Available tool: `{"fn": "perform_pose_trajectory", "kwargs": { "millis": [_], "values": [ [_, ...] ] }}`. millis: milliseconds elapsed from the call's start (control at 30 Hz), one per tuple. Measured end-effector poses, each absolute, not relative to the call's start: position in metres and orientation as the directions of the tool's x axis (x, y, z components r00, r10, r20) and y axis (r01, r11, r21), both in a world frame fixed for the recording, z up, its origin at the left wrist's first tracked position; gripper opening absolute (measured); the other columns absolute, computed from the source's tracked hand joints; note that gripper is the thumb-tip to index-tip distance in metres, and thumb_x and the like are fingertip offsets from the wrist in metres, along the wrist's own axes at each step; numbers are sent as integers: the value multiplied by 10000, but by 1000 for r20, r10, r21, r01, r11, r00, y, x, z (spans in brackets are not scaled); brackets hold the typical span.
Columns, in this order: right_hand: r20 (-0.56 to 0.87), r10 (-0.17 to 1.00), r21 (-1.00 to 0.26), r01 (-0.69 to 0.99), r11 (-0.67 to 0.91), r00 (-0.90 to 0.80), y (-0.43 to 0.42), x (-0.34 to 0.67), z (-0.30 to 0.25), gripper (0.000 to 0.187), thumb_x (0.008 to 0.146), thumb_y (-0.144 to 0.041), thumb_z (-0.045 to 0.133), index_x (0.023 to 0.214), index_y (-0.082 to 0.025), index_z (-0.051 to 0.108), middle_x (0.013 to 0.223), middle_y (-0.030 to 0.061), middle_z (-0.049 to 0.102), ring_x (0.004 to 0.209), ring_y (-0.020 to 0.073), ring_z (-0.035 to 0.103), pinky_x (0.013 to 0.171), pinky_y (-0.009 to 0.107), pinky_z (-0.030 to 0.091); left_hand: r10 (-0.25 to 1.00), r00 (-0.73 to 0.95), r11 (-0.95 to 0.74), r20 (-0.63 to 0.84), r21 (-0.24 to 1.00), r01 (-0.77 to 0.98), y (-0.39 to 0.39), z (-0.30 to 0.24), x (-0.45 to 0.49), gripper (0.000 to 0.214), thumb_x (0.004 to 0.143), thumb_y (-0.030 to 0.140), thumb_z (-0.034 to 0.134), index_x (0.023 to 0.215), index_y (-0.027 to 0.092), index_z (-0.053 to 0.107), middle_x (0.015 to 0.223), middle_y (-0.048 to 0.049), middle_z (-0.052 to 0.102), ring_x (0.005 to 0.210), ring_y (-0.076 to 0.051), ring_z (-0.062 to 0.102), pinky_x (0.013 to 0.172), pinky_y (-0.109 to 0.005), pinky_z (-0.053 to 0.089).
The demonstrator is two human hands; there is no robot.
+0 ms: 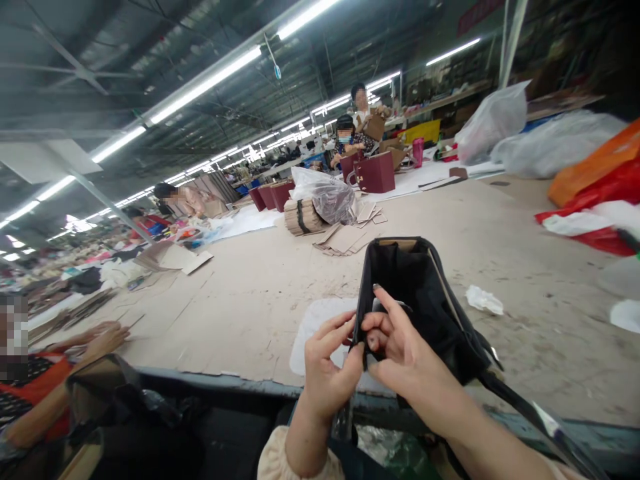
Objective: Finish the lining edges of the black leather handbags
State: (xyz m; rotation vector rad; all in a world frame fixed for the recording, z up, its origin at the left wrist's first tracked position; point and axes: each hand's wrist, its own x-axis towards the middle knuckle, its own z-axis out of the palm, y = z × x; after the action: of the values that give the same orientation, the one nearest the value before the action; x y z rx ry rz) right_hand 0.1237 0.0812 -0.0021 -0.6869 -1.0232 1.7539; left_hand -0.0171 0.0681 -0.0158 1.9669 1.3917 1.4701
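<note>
A black handbag (425, 273) stands tilted at the table's front edge, its mouth facing me and its dark lining showing. My left hand (330, 363) pinches the near left rim of the bag between thumb and fingers. Inside the mouth, my right hand (400, 340) has its index finger stretched along the lining, while its thumb and curled fingers close on the same rim. Whatever small part may lie between those fingertips is hidden. From the bag's right side a black strap (520, 403) with metal fittings runs down toward my right forearm.
A white sheet (313, 333) lies beneath the bag. Crumpled white paper (484, 300) is to its right. Farther back are a bundle of brown strips (301, 218), maroon bags (376, 173) and plastic bags (555, 143). A co-worker's hands (107, 339) are at the left; other people work beyond.
</note>
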Motion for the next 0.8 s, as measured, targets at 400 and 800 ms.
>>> {"fn": "perform_pose_trajectory", "kwargs": {
  "millis": [400, 800],
  "values": [
    [169, 948, -933, -354, 66, -268, 82, 113, -14, 872, 602, -62, 447, 1426, -243, 230, 981, 12, 506, 837, 132, 551, 861, 332, 444, 927, -39, -242, 374, 672, 700, 53, 16, -15, 371, 934, 329, 423, 738, 148, 682, 736, -53, 656, 709, -151, 608, 634, -243, 453],
    [723, 662, -591, 320, 740, -196, 90, 143, -18, 691, 766, -49, 448, 1382, -360, 426, 1128, 63, 631, 1000, 225, 621, 839, 331, 528, 881, -61, -222, 470, 523, 823, 64, -10, -24, 472, 917, 483, 361, 660, 190, 626, 616, -51, 608, 572, -142, 593, 508, -210, 419]
  ]
}}
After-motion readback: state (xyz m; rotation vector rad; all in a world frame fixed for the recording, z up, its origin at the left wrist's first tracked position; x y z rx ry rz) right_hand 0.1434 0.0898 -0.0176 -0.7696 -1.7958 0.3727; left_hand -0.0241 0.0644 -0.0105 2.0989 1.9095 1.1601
